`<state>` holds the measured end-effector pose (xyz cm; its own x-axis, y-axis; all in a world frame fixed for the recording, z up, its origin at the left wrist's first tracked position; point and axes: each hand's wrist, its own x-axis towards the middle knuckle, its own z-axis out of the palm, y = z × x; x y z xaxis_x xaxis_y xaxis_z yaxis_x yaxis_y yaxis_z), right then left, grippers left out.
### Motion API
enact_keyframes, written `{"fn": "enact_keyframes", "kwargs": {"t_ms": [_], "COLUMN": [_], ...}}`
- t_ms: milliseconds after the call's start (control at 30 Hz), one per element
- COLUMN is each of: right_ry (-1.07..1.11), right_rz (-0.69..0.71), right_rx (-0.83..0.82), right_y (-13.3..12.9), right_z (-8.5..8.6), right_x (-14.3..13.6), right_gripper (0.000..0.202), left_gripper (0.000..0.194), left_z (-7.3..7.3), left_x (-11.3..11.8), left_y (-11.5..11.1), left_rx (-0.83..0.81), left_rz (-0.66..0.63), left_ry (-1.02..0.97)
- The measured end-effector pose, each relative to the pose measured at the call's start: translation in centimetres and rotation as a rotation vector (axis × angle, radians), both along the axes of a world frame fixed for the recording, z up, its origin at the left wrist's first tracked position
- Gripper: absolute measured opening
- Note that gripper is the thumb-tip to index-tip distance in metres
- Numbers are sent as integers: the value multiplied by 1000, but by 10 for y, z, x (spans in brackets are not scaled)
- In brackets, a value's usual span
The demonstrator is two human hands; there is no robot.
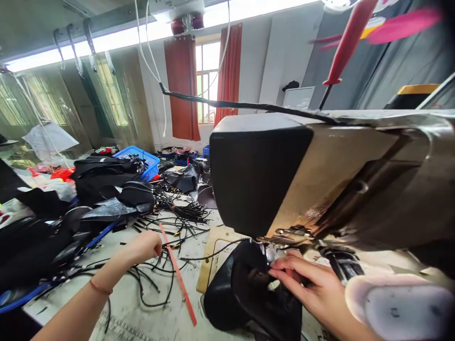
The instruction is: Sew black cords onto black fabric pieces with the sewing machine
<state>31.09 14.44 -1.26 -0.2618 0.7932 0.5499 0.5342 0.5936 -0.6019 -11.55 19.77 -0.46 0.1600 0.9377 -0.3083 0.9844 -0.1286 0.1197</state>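
Note:
A black leather-like piece (241, 289) lies under the needle area of a sewing machine (263, 175). Beside the presser foot, my right hand (309, 279) pinches the edge of this piece, its thumb and fingers pressed together. A thin black cord (216, 253) runs from the machine's foot toward the left. My left hand (145, 246) hovers over the black cords on the table, its fingers curled in; whatever they may hold is hidden. Just right of it lies a flat red strip (179, 277).
Black fabric pieces (106, 189) are heaped at the left, by a blue basket (152, 163). A bundle of black cords (181, 206) lies behind my left hand. A red-handled screwdriver (346, 45) stands on the machine's top. A ruler scale marks the table's front (131, 329).

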Motion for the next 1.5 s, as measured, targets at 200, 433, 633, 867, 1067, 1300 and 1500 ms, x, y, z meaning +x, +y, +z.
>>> {"fn": "enact_keyframes", "kwargs": {"t_ms": [200, 433, 633, 867, 1067, 1300, 1500], "right_ry": [-106, -68, -58, -97, -139, -135, -108], "right_rz": [95, 39, -30, 76, 70, 59, 60], "right_rx": [197, 264, 234, 273, 294, 242, 225], "right_y": [-2, 0, 1, 1, 2, 3, 1], "right_z": [19, 17, 8, 20, 22, 21, 23], "right_x": [-7, -9, -7, -5, -4, -3, -5], "right_gripper": [7, 14, 16, 14, 17, 23, 21], "left_gripper": [21, 21, 23, 23, 26, 23, 19], "left_z": [-17, -40, -32, -45, -30, -32, -48], "left_x": [-17, -39, -60, -41, -27, -23, -29], "left_y": [6, 4, -7, 20, 65, 55, 10], "left_rx": [61, -41, -190, -64, 57, 76, 134], "left_rz": [82, 76, 29, 28, -3, -224, -486], "left_ry": [65, -1, -119, -57, -25, -45, -206]}}
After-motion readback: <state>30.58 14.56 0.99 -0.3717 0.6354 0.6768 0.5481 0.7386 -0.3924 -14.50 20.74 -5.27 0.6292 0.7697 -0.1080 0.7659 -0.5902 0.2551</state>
